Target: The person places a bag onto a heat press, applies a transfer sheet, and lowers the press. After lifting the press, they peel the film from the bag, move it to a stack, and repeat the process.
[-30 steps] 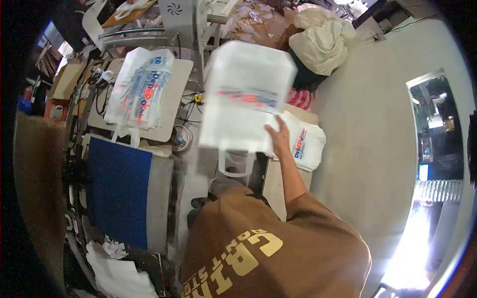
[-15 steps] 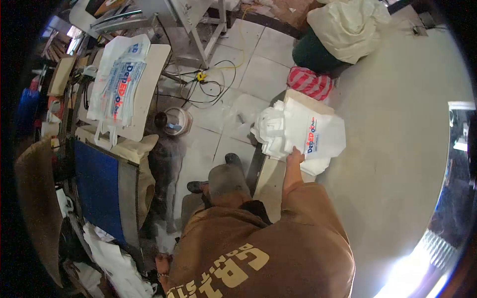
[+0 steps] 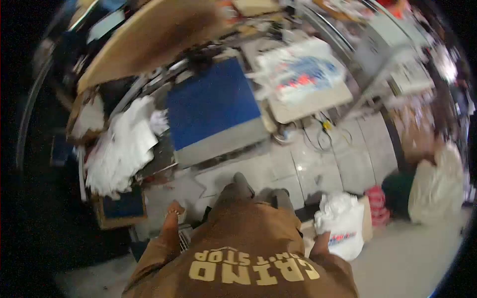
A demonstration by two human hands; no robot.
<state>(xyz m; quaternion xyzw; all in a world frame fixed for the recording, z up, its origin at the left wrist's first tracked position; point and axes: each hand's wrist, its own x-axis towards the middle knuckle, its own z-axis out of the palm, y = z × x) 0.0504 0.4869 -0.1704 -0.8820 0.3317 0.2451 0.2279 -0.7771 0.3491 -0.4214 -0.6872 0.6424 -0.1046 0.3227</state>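
Note:
A stack of white plastic bags [image 3: 350, 218] with blue and red print lies at my right side. My right hand [image 3: 323, 239] is at the near edge of this stack; blur hides whether its fingers grip a bag. Out to my left, my left hand [image 3: 175, 207], with a bracelet at the wrist, hangs low over the floor. Its fingers are smeared and nothing shows clearly in them. Nearest to it are a blue-topped box-like stand [image 3: 213, 107] and a pile of white bags or sheets [image 3: 124, 149].
More printed white bags [image 3: 303, 72] lie on a board [image 3: 308, 107] ahead. Black and yellow cables [image 3: 325, 129] trail over the tiled floor [image 3: 357, 159]. A green bin [image 3: 397, 191] with a pale sack [image 3: 435, 191] and a red-striped bundle [image 3: 377, 206] stand at the right.
My view has swung to the left, so the blue-topped stand and white pile sit more central. My left hand shows more fully. My right hand remains at the bag stack.

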